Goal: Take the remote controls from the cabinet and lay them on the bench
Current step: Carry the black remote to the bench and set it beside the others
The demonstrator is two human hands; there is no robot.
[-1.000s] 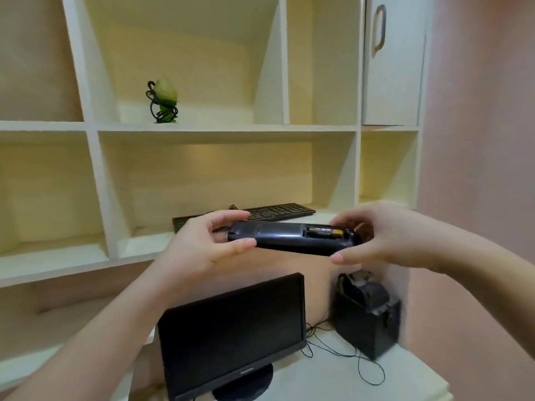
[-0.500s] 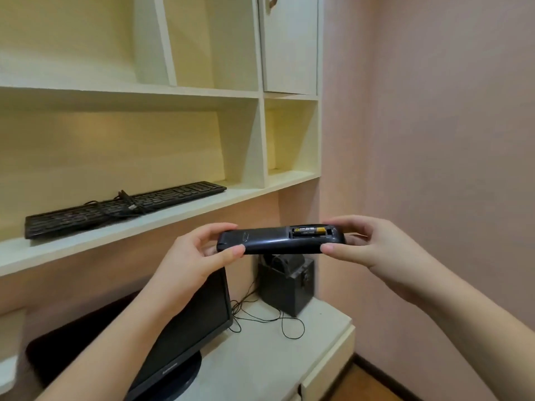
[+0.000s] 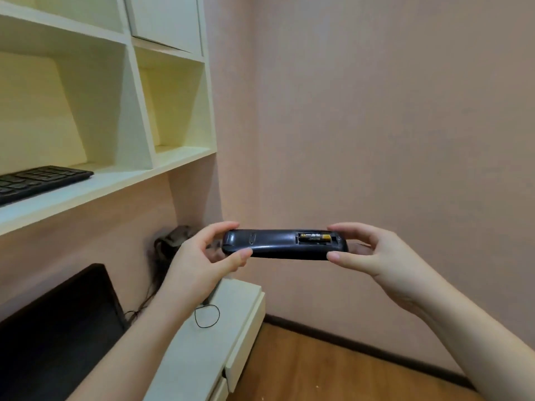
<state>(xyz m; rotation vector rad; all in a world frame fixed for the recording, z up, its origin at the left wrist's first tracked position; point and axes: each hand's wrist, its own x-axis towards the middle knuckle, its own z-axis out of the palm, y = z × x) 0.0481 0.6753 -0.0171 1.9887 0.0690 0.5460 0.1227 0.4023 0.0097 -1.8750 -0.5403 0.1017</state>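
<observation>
A black remote control (image 3: 275, 245) is held level in the air in front of the pink wall, back side up, with its battery bay uncovered and a battery showing. My left hand (image 3: 202, 259) pinches its left end between thumb and fingers. My right hand (image 3: 373, 250) pinches its right end the same way. The cream cabinet (image 3: 124, 117) with open shelves stands at the upper left. No bench is in view.
A black keyboard (image 3: 37, 180) lies on the cabinet's lower shelf. Below it a black monitor (image 3: 58, 328) stands on a white desk (image 3: 202, 342) with a thin black cable. A dark box sits behind my left hand. Wooden floor shows at the lower right.
The view has swung right, away from the cabinet toward the pink wall. Both hands carried the remote along to the right and slightly lower, keeping the same hold.
</observation>
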